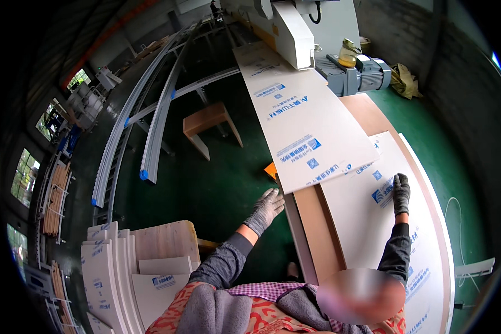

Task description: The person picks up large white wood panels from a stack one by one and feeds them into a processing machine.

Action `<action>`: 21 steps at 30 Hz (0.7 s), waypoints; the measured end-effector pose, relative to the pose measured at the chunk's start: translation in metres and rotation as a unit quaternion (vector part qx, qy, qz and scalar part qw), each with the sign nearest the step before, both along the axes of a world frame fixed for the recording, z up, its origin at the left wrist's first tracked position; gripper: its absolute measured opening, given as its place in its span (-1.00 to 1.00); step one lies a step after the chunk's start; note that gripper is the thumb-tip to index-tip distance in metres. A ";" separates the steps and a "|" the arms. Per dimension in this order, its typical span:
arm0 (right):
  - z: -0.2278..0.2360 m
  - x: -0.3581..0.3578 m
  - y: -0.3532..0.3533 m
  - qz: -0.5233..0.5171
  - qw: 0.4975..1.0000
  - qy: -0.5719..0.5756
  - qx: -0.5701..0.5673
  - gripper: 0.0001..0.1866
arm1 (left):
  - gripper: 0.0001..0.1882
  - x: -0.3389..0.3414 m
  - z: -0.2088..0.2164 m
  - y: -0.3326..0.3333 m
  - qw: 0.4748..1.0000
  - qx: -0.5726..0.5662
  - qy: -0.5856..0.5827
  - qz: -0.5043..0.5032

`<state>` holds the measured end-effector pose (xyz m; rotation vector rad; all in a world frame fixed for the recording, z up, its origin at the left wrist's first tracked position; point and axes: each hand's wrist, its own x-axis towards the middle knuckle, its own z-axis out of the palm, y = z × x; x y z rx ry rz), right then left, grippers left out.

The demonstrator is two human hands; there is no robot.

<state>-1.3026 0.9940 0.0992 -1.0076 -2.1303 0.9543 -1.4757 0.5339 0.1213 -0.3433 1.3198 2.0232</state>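
A green workshop floor (228, 175) spreads around the work, with twelve o'clock straight ahead of the person. Nearest, at nine o'clock, cut white panels (99, 273) stand on edge. At eleven o'clock is the gloved left hand (265, 211), its fingers straight and close together, just beside the near left corner of the long white board (312, 131); whether it touches, I cannot tell. At one o'clock the gloved right hand (402, 195) is over the white sheet (353, 203) on the pile, its fingers bunched; I cannot tell whether they grip anything. A brown sheet (324, 231) shows at the pile's left edge.

The long board runs out at twelve o'clock, its near end overlapping the pile and its far part beside the big machine (295, 36). The step looks like taking or steering this board. To do it well, I would support the near end from both sides, hold the board level and in line with the machine, and keep fingers out from between board and pile.

Farther off, a brown stool (209, 119) and metal rails (161, 125) lie toward eleven, and a grey motor (370, 74) toward half past twelve.
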 end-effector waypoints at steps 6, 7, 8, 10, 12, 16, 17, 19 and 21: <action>0.032 -0.040 0.003 0.068 0.997 -0.014 0.026 -0.56 | -0.47 -0.004 -0.018 0.026 0.981 0.169 -0.087 -0.036; 0.035 -0.044 0.004 0.068 0.997 -0.037 0.033 -0.55 | -0.46 -0.001 -0.017 0.031 0.974 0.200 -0.095 -0.048; 0.039 -0.047 0.004 0.067 0.995 -0.059 0.039 -0.54 | -0.41 0.006 -0.008 0.035 0.973 0.204 -0.091 -0.063; 0.039 -0.051 0.003 0.072 0.993 -0.085 0.045 -0.50 | -0.36 0.013 -0.021 0.039 0.969 0.221 -0.077 -0.077; 0.050 -0.058 0.003 0.082 0.989 -0.116 0.030 -0.50 | -0.32 0.019 -0.023 0.045 0.967 0.232 -0.076 -0.078; 0.047 -0.051 0.001 0.067 0.983 -0.167 0.040 -0.48 | -0.34 0.045 -0.029 0.052 0.956 0.253 -0.118 -0.085; 0.043 -0.047 -0.001 0.065 0.979 -0.188 0.038 -0.48 | -0.35 0.054 -0.033 0.051 0.956 0.253 -0.121 -0.083; 0.036 -0.036 -0.002 0.060 0.971 -0.230 0.034 -0.47 | -0.37 0.070 -0.037 0.051 0.955 0.254 -0.128 -0.081; 0.030 -0.021 -0.004 0.068 0.971 -0.227 0.031 -0.45 | -0.40 0.090 -0.040 0.049 0.951 0.258 -0.145 -0.093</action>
